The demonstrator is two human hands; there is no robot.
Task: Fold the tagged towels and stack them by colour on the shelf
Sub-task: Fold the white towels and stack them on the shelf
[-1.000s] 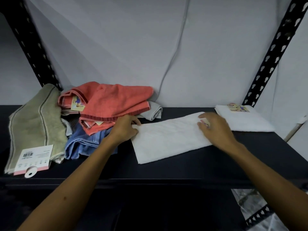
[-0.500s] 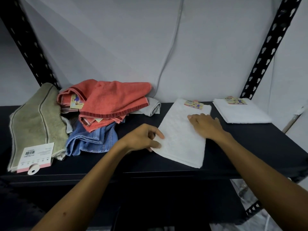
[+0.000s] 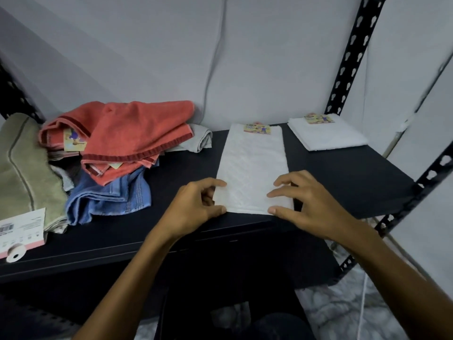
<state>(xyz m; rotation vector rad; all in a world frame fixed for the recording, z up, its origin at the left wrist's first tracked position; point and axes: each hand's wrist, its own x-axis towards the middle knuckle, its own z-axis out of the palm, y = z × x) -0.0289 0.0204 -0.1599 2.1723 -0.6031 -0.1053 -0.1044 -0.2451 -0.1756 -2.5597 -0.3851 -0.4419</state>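
Head view shows me the white towel [image 3: 253, 168] as a long narrow strip on the black shelf [image 3: 355, 182], its near end at the front edge and its tag [image 3: 257, 129] at the far end, close to the wall. I judge it as light, soft and limp, not slippery, so it will sag if it is lifted by one point only; the best hold is at the two near corners, to carry the near end over to the tagged end. My left hand [image 3: 196, 207] pinches the near left corner between thumb and fingers. My right hand [image 3: 304, 202] is at the near right corner, thumb on the front edge and curled fingers on top of the cloth, and it seems to pinch that corner too. The towel lies between both hands and reaches away from them. A folded white towel [image 3: 327, 136] waits well apart at the back right. On the left sits a loose pile: a red towel [image 3: 132, 133], a blue towel [image 3: 110, 195] under it, and an olive towel [image 3: 27, 173] with a paper label [image 3: 22, 229]
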